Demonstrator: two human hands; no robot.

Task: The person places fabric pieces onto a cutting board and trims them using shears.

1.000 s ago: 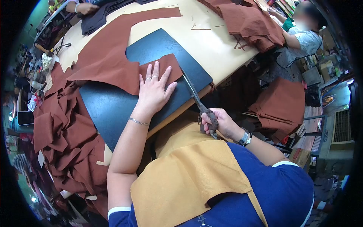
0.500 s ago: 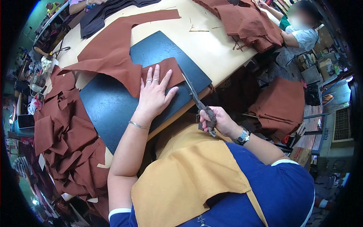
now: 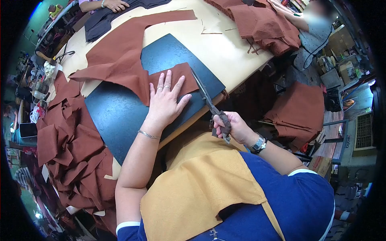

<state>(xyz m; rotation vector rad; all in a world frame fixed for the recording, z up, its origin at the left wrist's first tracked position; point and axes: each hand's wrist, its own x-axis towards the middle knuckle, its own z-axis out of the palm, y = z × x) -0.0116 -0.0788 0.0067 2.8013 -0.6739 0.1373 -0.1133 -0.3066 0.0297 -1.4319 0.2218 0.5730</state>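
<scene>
My left hand (image 3: 165, 100) lies with spread fingers on a rust-brown fabric piece (image 3: 183, 76), which rests on a dark blue board (image 3: 116, 114). In my right hand (image 3: 233, 127) are the handles of long scissors (image 3: 207, 98), wrapped in dark cloth. The blades point up and left, beside the right edge of the fabric under my left hand. A larger rust-brown fabric piece (image 3: 116, 60) reaches from beside my left fingers to the back of the table.
Crumpled brown fabric (image 3: 76, 148) is heaped at the left. Brown stacks lie at the table's back right (image 3: 265, 28) and below its right edge (image 3: 297, 112). Dark fabric (image 3: 98, 24) lies at the back, near a co-worker's hand (image 3: 116, 5). Another person (image 3: 313, 38) stands at the right.
The larger brown piece has shifted slightly. The co-worker's hand at the back now rests on the dark fabric. The person at the right has moved their arms. My hands have barely moved.
</scene>
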